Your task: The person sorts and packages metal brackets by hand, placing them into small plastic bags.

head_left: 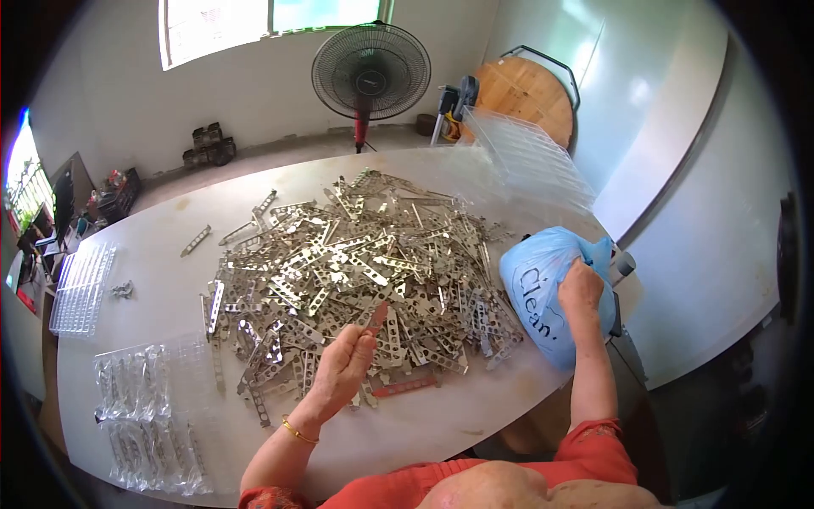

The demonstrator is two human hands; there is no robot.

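A big heap of perforated metal strips [356, 263] covers the middle of the white table [170, 254]. My left hand [343, 369] is raised above the near edge of the heap and pinches one strip [376, 318] that looks reddish. My right hand [581, 288] grips the gathered top of a blue plastic bag [543, 297] printed "Clean", which sits at the table's right edge. Another reddish strip [405, 388] lies on the table just right of my left hand.
A clear plastic tray [144, 411] with strips in its slots lies at the near left. A second clear tray [80, 288] sits at the left edge, and a stack of trays [526, 157] at the far right. A floor fan [370, 72] stands behind the table.
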